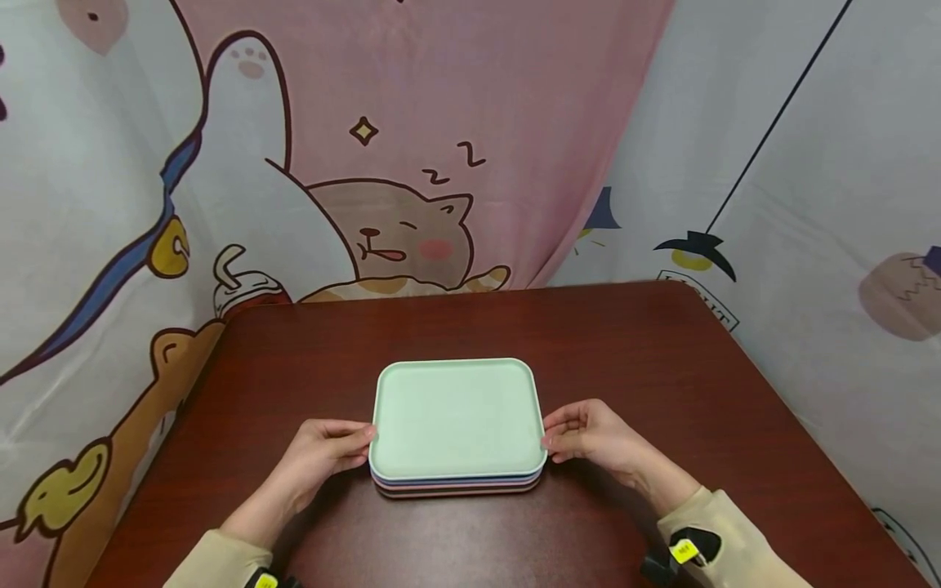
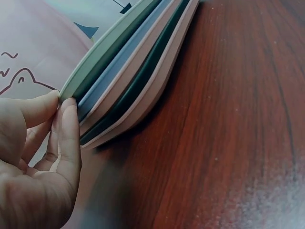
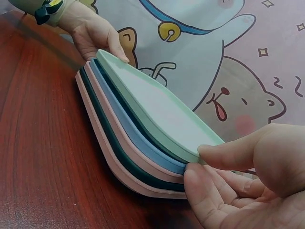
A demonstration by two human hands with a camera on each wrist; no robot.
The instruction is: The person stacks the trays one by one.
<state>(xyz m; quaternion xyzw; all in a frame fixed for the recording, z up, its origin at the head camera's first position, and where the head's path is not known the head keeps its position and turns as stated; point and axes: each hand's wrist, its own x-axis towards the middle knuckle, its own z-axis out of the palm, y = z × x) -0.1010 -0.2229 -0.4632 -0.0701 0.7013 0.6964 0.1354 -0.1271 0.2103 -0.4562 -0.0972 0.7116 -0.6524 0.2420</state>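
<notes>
A light green rectangular tray [image 1: 457,420] tops a neat stack on the table. Below it, the right wrist view shows a blue tray [image 3: 126,129], then pink and dark green ones, with a pink tray [image 3: 145,190] at the bottom. At the stack's left side, my left hand [image 1: 323,451] pinches the top tray's rim, thumb above and fingertips beneath. Opposite it, my right hand [image 1: 601,439] pinches the right rim the same way. The left wrist view has the left fingertips at the green edge, beside the lower trays' rims. Some right-hand fingers are partly hidden behind others.
The stack stands near the middle of a dark red-brown wooden table [image 1: 309,351]. A cartoon-printed curtain [image 1: 515,98] hangs behind the table and along its sides. Dark straps with yellow tags [image 1: 684,551] are on the sleeves.
</notes>
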